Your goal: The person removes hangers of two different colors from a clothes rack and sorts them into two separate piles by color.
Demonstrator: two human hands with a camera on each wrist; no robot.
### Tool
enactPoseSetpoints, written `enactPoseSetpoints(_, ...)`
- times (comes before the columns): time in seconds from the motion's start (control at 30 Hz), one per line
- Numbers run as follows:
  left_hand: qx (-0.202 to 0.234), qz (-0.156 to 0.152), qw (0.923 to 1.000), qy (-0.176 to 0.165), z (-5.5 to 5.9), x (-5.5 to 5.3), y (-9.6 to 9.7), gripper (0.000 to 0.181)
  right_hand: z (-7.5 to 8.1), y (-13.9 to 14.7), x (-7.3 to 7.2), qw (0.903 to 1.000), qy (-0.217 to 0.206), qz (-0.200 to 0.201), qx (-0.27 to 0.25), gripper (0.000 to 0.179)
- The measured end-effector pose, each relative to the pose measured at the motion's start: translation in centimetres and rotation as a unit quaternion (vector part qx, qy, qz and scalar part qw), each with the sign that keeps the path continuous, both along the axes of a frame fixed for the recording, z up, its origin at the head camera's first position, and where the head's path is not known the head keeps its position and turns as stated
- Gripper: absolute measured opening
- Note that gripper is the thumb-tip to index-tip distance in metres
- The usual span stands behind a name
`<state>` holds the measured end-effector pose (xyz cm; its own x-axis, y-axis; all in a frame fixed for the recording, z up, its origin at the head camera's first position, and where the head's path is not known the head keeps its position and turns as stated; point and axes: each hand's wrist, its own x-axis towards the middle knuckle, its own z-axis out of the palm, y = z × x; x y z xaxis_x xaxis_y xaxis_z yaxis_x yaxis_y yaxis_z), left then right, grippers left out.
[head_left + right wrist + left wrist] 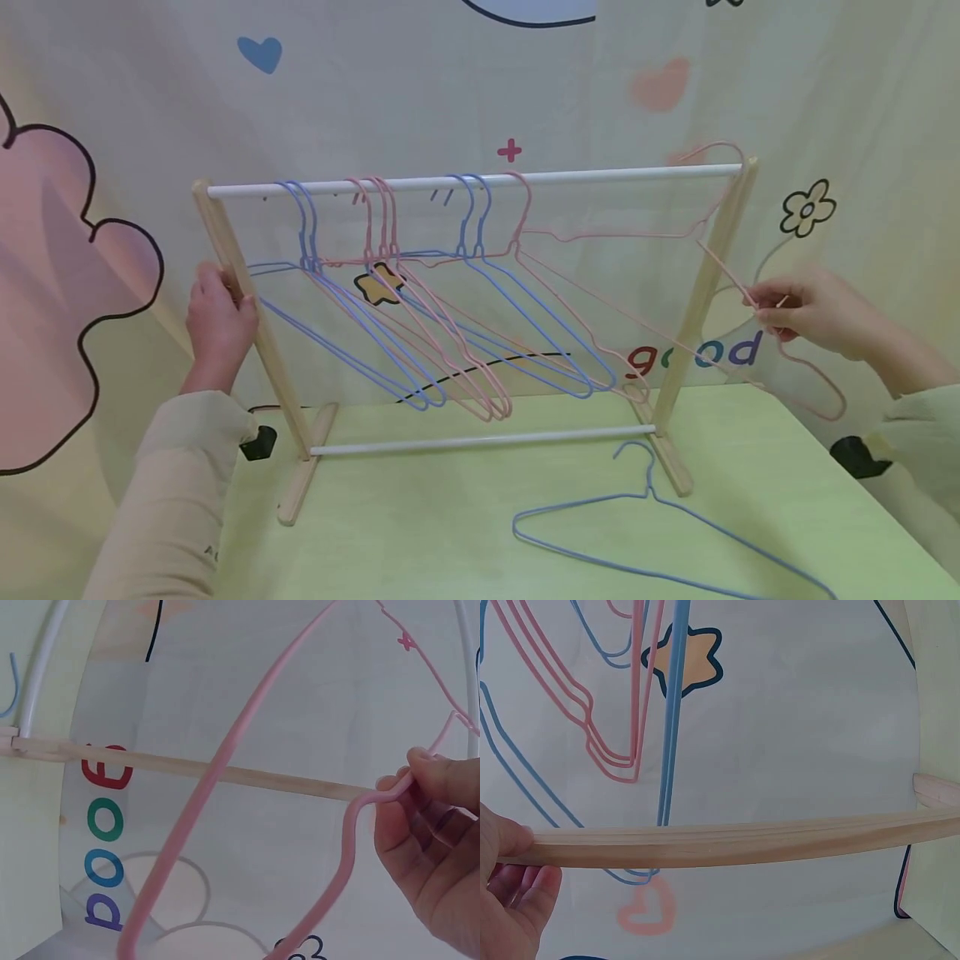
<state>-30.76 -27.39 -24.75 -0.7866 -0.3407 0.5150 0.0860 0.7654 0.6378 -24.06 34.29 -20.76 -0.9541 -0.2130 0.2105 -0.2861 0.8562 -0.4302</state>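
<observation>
My left hand (217,325) grips the left wooden post (742,846) of a small clothes rack, thumb on one side and fingers on the other. On the right, my right hand (821,312) pinches a pink wire hanger (225,754) by its shoulder, between thumb and fingers. That hanger is tilted, its hook up at the right end of the white top rod (570,177); whether the hook touches the rod I cannot tell. Hanging along the rod are two blue hangers (303,225), three pink hangers (385,221), two more blue hangers (480,225) and a single pink hanger (523,212).
A blue hanger (650,483) lies on the pale green table (405,533), in front of the rack's right foot (675,467). Low between the posts runs a white bar (480,440). Behind the rack hangs a printed cloth (585,100).
</observation>
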Motion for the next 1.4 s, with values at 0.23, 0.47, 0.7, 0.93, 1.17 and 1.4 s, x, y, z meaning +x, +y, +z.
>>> enactPoseSetpoints(0.23,0.001,0.000,1.0000,0.003,0.0,0.0,0.0,0.032,-3.4,0.8,1.3,0.9995,-0.027,0.010,-0.013,0.024)
enactPoseSetpoints(0.47,0.001,-0.001,1.0000,0.008,0.0,0.0,0.1,0.032,-8.1,0.5,1.4,0.9935,-0.060,0.079,-0.056,0.018)
enactPoseSetpoints(0.7,0.000,0.002,1.0000,-0.003,-0.1,0.0,-0.1,0.032,-11.4,-1.4,1.1,0.9817,-0.114,0.124,-0.090,0.016)
enactPoseSetpoints(0.93,0.001,0.003,0.9999,-0.013,0.0,0.0,0.0,0.033,-14.1,-4.2,0.5,0.9599,-0.185,0.145,-0.153,0.018)
enactPoseSetpoints(1.17,-0.004,0.001,0.9999,-0.012,0.0,0.0,0.0,0.033,-16.7,-7.4,0.1,0.9357,-0.222,0.183,-0.203,0.014)
enactPoseSetpoints(1.4,-0.006,0.004,1.0000,-0.002,0.1,-0.1,0.0,0.032,-18.8,-10.8,-0.3,0.9190,-0.241,0.225,-0.216,0.009)
